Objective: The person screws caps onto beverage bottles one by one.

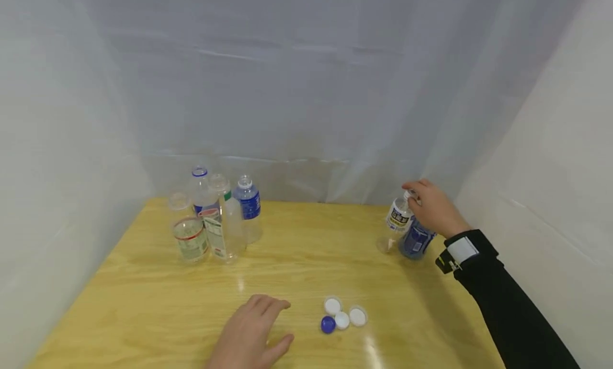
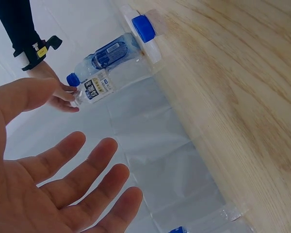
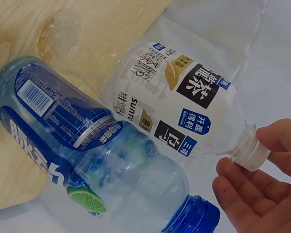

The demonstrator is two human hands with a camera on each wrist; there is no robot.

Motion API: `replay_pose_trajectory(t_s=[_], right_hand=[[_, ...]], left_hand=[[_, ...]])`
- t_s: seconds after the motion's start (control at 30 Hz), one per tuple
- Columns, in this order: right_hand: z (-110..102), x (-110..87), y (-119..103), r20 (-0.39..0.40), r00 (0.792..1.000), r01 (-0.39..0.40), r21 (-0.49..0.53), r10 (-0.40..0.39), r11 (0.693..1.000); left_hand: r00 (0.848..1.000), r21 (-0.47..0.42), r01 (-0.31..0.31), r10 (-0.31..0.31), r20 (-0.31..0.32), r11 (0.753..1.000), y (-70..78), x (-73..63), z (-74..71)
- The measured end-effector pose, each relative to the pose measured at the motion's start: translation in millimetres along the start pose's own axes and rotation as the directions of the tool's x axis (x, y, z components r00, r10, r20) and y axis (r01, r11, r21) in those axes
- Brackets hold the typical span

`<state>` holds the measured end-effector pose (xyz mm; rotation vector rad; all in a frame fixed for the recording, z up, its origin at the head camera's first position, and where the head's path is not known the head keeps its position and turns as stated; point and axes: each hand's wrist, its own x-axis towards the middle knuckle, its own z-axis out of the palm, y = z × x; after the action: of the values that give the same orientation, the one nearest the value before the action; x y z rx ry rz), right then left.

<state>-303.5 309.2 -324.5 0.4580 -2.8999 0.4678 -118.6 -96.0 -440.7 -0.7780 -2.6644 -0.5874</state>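
Note:
At the table's right rear, my right hand (image 1: 433, 207) pinches the white cap (image 3: 252, 153) of a clear plastic bottle (image 3: 169, 92) with a white label. The bottle stands upright on the table. Beside it stands a blue-labelled bottle (image 3: 87, 126) with a blue cap (image 3: 194, 216). My left hand (image 1: 251, 329) hovers over the front of the table with fingers spread and holds nothing. To its right lie several loose caps: a blue cap (image 1: 328, 325) and white ones, among them a small white cap (image 1: 342, 320).
Several uncapped clear bottles cluster at the left rear, including a blue-labelled bottle (image 1: 249, 201) and a wide-bodied bottle (image 1: 190, 241). White plastic sheeting (image 1: 297, 92) hangs behind the wooden table (image 1: 306, 252) and down both sides.

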Motion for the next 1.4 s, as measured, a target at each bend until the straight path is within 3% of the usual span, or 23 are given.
replay_pose_trajectory(t_s=[0.17, 0.53, 1.1, 1.23, 1.4], right_hand=[[-3.0, -4.5, 4.1, -0.015, 1.0, -0.003, -0.058, 0.002, 0.998], [3.1, 4.0, -0.2, -0.034, 0.998, 0.043, -0.081, -0.046, 0.996], [4.4, 7.0, -5.2, -0.038, 0.998, 0.055, -0.096, -0.059, 0.994], [3.4, 4.5, -7.8, -0.064, 0.996, 0.062, -0.107, -0.069, 0.992], [1.7, -3.1, -16.3, -0.133, 0.981, 0.121, -0.136, -0.139, 0.983]], left_hand=[[1.0, -0.009, 0.001, -0.001, 0.018, 1.0, 3.4, 1.1, 0.8], [0.999, -0.018, 0.046, -0.046, 0.029, 0.999, 3.9, -3.5, -4.9], [1.0, 0.001, 0.022, -0.022, -0.019, 1.0, 3.9, -5.7, -5.9], [1.0, -0.013, 0.025, -0.025, -0.012, 1.0, 3.9, -5.7, -5.8], [1.0, -0.02, 0.027, -0.028, -0.007, 0.999, 3.6, -6.0, -6.1]])
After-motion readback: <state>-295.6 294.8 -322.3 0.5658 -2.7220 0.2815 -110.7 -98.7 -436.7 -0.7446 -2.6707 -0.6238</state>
